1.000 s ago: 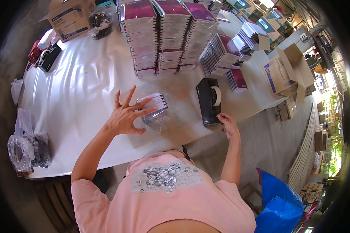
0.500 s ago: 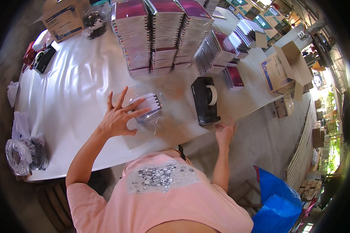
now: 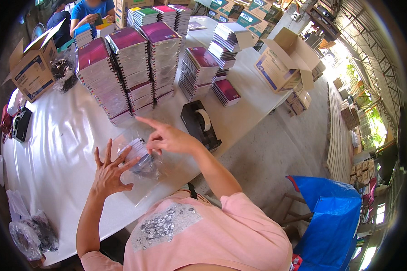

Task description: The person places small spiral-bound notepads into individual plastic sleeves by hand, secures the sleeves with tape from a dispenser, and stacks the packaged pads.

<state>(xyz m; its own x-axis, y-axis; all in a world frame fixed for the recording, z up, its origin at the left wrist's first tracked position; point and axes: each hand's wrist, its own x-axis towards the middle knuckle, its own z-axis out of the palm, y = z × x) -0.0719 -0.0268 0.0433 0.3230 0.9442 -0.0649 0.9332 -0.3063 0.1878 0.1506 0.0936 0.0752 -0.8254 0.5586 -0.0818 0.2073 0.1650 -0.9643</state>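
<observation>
1. Fingers spread wide, the left hand (image 3: 107, 174) presses flat on a clear plastic bag (image 3: 142, 174) lying near the front edge of a white table (image 3: 63, 144); it grips nothing.
2. Inside the bag sits a small bundle of spiral-bound notebooks (image 3: 140, 156), pale page edges showing, the glossy film crumpled and glinting around it.
3. The right hand (image 3: 169, 137) hovers just above the bundle, index finger extended toward the stacks, other fingers loosely curled, holding nothing.
4. Just right of that hand, a black tape dispenser (image 3: 200, 124) with a pale roll stands on the table near its edge.
5. Behind the bag rise tall stacks of purple-covered notebooks (image 3: 126, 72), with lower piles further right.
6. An open cardboard box (image 3: 31, 67) stands at the table's far left; another open carton (image 3: 282, 63) sits on the floor beyond the right end.
7. A blue bag (image 3: 332, 217) rests on the concrete floor at the person's right.
8. A second person in a blue shirt (image 3: 92, 9) works at the table's far end.
</observation>
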